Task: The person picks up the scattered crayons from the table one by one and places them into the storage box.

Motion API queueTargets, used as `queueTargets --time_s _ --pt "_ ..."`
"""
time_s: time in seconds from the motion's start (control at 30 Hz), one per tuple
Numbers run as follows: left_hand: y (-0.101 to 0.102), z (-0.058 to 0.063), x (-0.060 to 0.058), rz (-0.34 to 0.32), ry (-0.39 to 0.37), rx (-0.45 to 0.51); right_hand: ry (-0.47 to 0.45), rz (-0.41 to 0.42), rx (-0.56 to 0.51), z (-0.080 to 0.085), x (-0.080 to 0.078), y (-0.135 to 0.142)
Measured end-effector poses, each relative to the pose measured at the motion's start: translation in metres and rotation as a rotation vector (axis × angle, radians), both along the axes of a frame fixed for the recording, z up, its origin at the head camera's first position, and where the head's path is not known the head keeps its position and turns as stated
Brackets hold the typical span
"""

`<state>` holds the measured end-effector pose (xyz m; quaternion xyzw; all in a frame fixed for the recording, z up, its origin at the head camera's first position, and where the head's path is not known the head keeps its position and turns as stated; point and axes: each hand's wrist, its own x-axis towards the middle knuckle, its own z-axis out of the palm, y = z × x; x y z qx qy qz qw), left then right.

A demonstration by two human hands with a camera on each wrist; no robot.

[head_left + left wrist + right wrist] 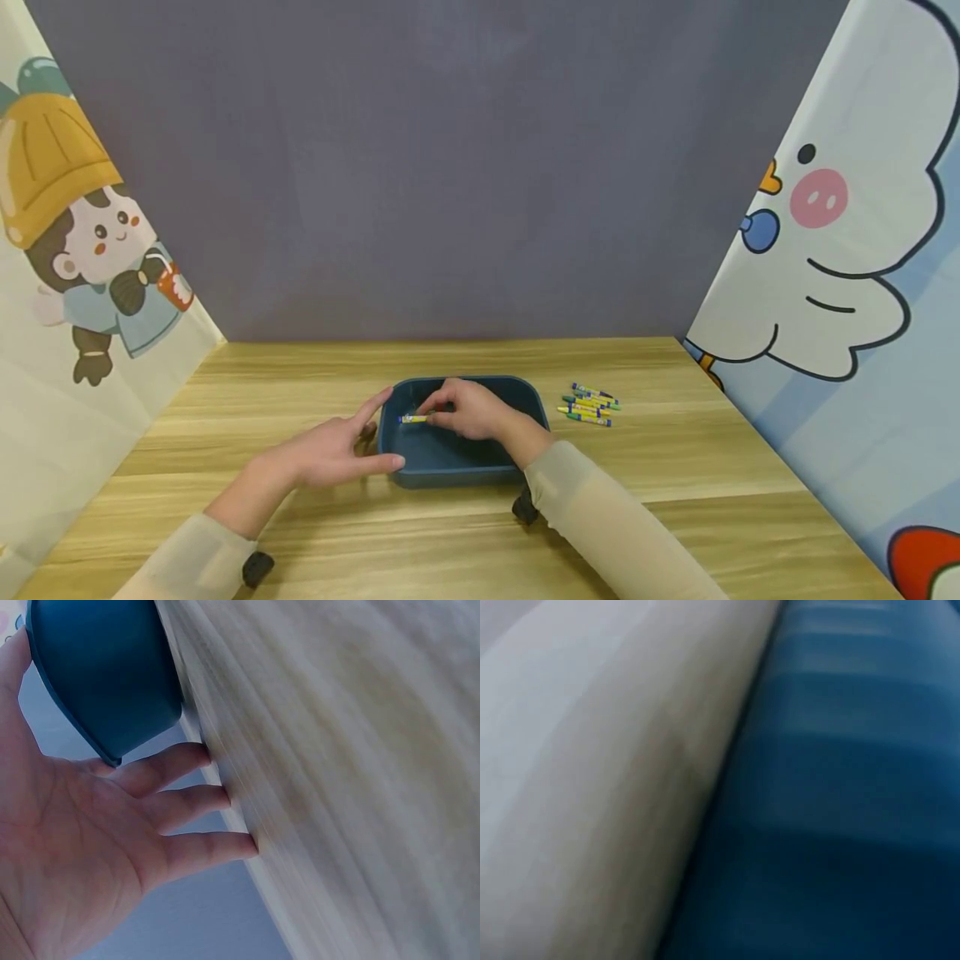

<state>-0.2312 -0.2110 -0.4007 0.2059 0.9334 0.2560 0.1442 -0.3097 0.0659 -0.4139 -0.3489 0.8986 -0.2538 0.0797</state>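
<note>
sleeves (615, 525) nearest; right hand (476, 408) pinches crayon (410, 419) by one end inside blue tray (457, 478); left hand (333, 450) splayed, ungrasping, at left rim; slipping pinch could let crayon roll

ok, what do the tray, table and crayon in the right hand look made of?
Tray: probably molded plastic, satin dark blue; smooth walls, rounded corners, soft highlights.
Table: wood or laminate, low sheen; streaky grain, can't tell which.
Crayon in the right hand: likely wax in paper, going by its yellow-and-blue sleeve; finish too small to judge.
</note>
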Motion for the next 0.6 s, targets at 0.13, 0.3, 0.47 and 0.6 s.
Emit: queueTargets --time_s 0.13,0.3,0.47,0.6 --pt "0.0005 0.0011 0.0002 -0.003 0.005 0.004 0.100 0.018 0.137 -0.0034 0.0011 -0.0027" --pt "-0.0002 0.0015 0.0008 0.002 -0.003 0.005 0.105 -0.014 0.193 -0.0055 0.0013 -0.0058" --pt "0.0002 0.0010 0.0008 0.001 -0.012 0.003 0.118 -0.042 0.222 -0.0040 0.0039 -0.0062" --pt "0.0005 0.0004 0.0008 0.003 -0.017 0.002 0.157 -0.045 0.226 -0.0022 0.0054 -0.0060"
